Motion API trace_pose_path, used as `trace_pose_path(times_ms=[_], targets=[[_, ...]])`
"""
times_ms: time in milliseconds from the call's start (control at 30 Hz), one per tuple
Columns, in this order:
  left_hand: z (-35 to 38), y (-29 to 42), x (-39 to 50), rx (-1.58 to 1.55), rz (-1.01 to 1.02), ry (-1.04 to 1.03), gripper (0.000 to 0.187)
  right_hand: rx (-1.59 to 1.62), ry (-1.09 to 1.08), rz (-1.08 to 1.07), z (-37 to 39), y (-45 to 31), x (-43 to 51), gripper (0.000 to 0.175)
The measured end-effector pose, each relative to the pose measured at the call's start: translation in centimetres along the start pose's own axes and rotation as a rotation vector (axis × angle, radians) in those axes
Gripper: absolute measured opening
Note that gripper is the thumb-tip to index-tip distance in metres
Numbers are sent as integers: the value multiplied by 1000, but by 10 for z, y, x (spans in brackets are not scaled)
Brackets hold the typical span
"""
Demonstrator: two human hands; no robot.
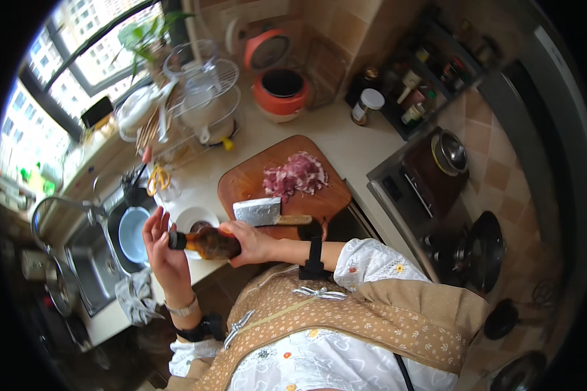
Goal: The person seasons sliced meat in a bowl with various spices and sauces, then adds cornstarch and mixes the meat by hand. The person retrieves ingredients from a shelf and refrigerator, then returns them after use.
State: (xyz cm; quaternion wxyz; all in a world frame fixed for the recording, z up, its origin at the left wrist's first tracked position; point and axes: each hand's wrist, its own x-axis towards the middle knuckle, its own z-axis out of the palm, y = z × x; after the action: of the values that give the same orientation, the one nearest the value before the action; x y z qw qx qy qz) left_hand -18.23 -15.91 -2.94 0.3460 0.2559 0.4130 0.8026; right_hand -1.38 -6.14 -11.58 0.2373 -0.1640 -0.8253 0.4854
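My right hand (252,243) is wrapped around a brown glass bottle (210,244), which lies tilted nearly sideways with its dark cap (177,240) to the left. Beside that cap is my left hand (164,254), several fingers raised and apart; whether it grips the cap is unclear. Partly hidden under the bottle, a white bowl (188,216) has something dark in it. Behind my right hand, a cleaver (258,211) with a wooden handle rests on a wooden cutting board (244,178). Sliced raw meat (296,176) is piled on the board.
To the left, a blue basin (133,234) sits in the steel sink (90,264), with a grey cloth (137,295) at the counter edge. An open red rice cooker (280,95), wire rack (225,78) and jar (367,106) stand behind. The stove (450,234) is right.
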Motion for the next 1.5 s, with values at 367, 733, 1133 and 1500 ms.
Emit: trace_pose_path(times_ms=[367,733,1133,1500], targets=[[135,-40,23,-239,-289,-265,27,210,177,-30,-107,21,-33,70],[227,-94,62,-306,-301,-404,58,763,635,80,-321,128,-77,55],[246,-87,25,-544,-484,2,76,-417,1383,586,-594,334,-104,85],[241,-83,14,-727,-456,143,79,-374,1011,1020,-607,342,-77,67]])
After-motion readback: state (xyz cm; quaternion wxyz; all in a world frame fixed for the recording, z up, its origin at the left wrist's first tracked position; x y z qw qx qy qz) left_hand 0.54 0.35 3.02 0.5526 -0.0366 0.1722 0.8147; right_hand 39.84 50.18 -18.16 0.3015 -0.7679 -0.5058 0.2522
